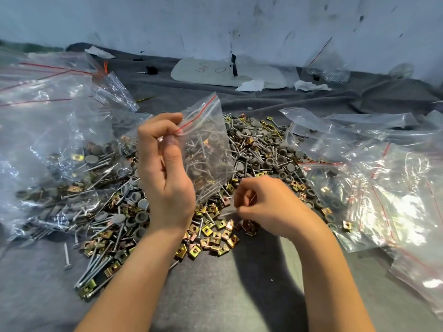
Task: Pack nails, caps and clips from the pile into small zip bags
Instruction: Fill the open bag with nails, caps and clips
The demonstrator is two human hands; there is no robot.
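While aloft in pinch grip of left hand (pixel 165 173), zip bag (pixel 208 149) near-upright, seal (pixel 199 116) uppermost; right hand (pixel 266 202) tight around nails (pixel 252 199).

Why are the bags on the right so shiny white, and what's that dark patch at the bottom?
Head view: light glares off the crinkly bags at right; head view again: the dark patch is a shadow lying on the grey cloth.

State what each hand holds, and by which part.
The left hand pinches the small zip bag at its top edge, by the red zip line. The right hand curls over the pile; whether it holds anything cannot be told.
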